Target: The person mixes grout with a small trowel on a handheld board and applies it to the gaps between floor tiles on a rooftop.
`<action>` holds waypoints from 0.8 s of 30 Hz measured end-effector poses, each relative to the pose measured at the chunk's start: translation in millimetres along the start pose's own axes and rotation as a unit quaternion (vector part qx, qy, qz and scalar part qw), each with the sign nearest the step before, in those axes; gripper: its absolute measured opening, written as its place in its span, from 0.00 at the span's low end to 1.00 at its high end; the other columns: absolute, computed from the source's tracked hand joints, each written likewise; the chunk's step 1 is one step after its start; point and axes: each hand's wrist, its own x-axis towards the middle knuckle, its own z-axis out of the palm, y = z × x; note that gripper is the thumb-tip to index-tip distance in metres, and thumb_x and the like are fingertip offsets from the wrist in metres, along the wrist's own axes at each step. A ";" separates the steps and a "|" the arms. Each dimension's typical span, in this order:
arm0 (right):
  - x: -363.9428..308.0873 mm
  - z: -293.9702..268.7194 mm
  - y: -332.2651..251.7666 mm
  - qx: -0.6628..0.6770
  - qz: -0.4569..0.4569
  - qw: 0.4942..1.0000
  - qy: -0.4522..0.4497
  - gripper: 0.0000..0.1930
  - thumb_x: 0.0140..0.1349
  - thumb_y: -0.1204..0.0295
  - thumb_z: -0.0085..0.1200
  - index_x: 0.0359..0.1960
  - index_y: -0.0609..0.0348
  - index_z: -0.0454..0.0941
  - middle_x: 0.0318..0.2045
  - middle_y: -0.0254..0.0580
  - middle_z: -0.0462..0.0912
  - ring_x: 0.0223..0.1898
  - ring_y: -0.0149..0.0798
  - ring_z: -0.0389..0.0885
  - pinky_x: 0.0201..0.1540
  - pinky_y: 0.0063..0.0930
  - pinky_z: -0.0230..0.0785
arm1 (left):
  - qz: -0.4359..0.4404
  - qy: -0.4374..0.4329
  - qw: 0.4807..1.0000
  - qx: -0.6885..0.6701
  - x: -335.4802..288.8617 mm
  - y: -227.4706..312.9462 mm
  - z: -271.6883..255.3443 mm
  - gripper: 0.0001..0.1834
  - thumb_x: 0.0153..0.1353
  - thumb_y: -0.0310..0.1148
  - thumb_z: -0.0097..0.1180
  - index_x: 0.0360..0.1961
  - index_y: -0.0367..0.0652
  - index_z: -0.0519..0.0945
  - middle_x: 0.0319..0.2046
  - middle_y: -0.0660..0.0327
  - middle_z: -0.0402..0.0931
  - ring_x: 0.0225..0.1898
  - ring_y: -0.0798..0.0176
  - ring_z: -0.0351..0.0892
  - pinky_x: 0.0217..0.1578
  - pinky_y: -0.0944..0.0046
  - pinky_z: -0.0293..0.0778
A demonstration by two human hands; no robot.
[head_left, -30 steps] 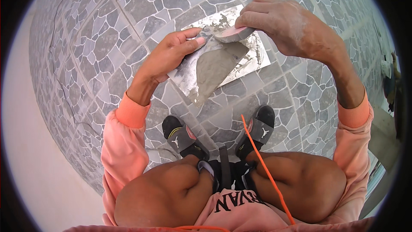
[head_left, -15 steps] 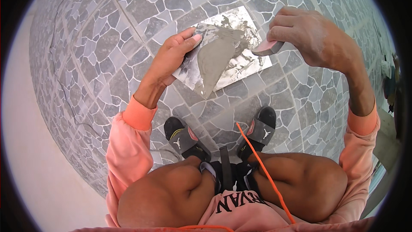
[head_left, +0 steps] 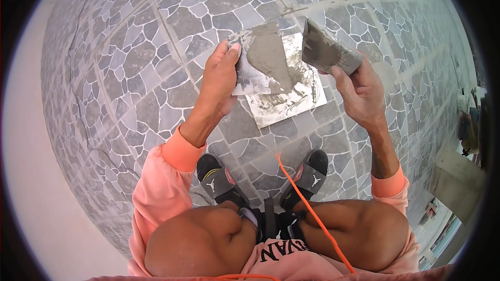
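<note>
My left hand (head_left: 221, 75) grips the left edge of a thin square plate (head_left: 260, 62), its thumb on top. Thick grey paste covers much of the plate's upper face. Partly hidden under the plate, a white square tile (head_left: 304, 96) streaked with grey paste lies on the floor. To the right, my right hand (head_left: 364, 96) pinches the lower corner of a flat grey spreader (head_left: 328, 49). Its broad face is tilted up and wears a film of paste with darker patches. The spreader is apart from the plate.
Grey stone-patterned floor (head_left: 140, 67) with pale joints surrounds the tile. My sandalled feet (head_left: 307, 171) are just this side of it. An orange cord (head_left: 312, 198) hangs between my knees. A dark cable (head_left: 73, 88) runs along the left, near a pale surface (head_left: 31, 151). Assorted items (head_left: 469, 125) stand far right.
My left hand has lifted and turned the plate, uncovering more of the tile's near part. My right hand has rotated, so the spreader, earlier edge-on by the tile, now shows its broad face.
</note>
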 end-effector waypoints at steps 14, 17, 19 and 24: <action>-6.7 19.0 23.8 -0.252 -0.336 0.907 -0.011 0.29 0.44 0.90 0.50 0.53 0.63 0.73 0.56 0.55 0.75 0.57 0.55 0.74 0.58 0.46 0.67 | 0.061 0.019 0.995 -0.072 -8.1 7.6 20.2 0.11 0.72 0.32 0.38 0.48 0.37 0.68 0.39 0.61 0.76 0.37 0.71 0.78 0.37 0.66 0.79; -8.1 4.7 35.9 -0.309 -0.341 0.887 -0.030 0.28 0.45 0.88 0.50 0.52 0.61 0.74 0.56 0.54 0.75 0.57 0.53 0.74 0.59 0.47 0.65 | 0.083 -0.005 0.995 -0.053 -8.3 6.4 11.7 0.11 0.72 0.32 0.39 0.49 0.37 0.68 0.39 0.61 0.76 0.36 0.72 0.77 0.37 0.67 0.79; -8.4 -4.3 42.4 -0.402 -0.321 0.855 -0.060 0.28 0.46 0.87 0.51 0.53 0.60 0.73 0.56 0.53 0.75 0.57 0.52 0.74 0.60 0.45 0.64 | 0.083 0.003 0.995 -0.056 -8.9 8.7 14.8 0.12 0.72 0.32 0.40 0.50 0.37 0.68 0.39 0.62 0.77 0.36 0.73 0.77 0.36 0.69 0.78; -23.9 -0.6 40.2 -0.192 -0.119 0.974 -0.009 0.21 0.57 0.83 0.52 0.55 0.63 0.71 0.51 0.49 0.79 0.51 0.43 0.79 0.55 0.34 0.67 | 0.123 0.012 0.992 -0.022 -2.5 8.1 8.3 0.13 0.72 0.33 0.41 0.52 0.37 0.69 0.40 0.64 0.77 0.37 0.75 0.75 0.37 0.72 0.74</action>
